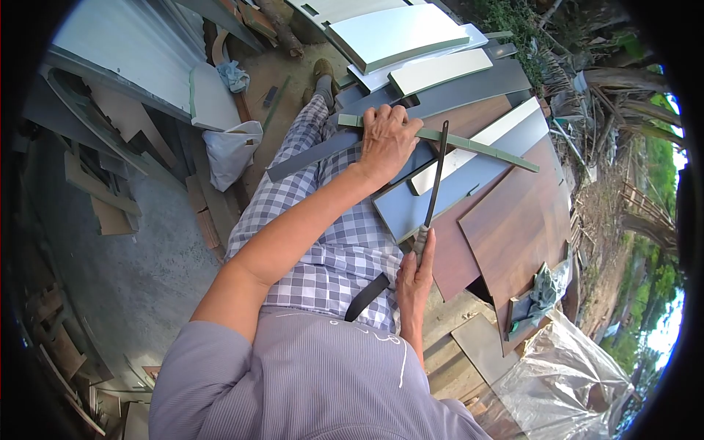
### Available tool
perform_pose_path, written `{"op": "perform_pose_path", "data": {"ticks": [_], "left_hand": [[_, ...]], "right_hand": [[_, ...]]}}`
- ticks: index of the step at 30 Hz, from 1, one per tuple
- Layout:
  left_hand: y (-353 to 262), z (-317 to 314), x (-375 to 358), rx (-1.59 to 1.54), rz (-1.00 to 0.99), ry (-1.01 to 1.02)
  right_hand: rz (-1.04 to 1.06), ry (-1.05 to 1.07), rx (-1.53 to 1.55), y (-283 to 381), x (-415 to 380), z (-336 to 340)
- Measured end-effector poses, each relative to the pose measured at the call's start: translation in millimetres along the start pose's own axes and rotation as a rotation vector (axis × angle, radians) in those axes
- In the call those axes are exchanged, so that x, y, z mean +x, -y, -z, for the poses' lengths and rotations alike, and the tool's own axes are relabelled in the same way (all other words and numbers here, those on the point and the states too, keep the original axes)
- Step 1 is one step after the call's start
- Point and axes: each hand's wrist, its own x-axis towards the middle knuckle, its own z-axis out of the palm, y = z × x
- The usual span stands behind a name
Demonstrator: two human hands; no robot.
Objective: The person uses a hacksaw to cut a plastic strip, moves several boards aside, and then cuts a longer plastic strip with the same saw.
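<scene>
Green strip (480, 147) is passing through closed left hand (389, 139) | right hand (416, 282) is gripping dark file (437, 176), its blade crossing strip beside left hand

Strip (480, 147): long, narrow, green, with faint crosswise lines; gripped near one end by the left hand (389, 143), running slantwise above the stacked boards (513, 77). Hand tool (434, 192): long, slender dark blade, greyish handle; handle in the right hand (416, 280), blade pointing away from the body. Its tip end crosses the strip in view; contact cannot be confirmed.
</scene>
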Motion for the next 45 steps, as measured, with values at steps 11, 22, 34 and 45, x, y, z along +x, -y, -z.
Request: {"op": "perform_pose_path", "data": {"ticks": [11,22,34,45], "left_hand": [[-4,-24,2,0.023,-0.036,-0.038],[-5,-22,2,0.043,-0.034,-0.021],[-7,-16,3,0.020,-0.016,0.031],[-11,-15,2,0.004,-0.022,0.015]], "right_hand": [[0.161,-0.047,-0.080,-1,44,-4],[0.152,-0.085,-0.234,5,21,-3],[0.008,0.001,-0.278,79,93,-4],[0.074,-0.041,-0.279,30,34,2]]}}
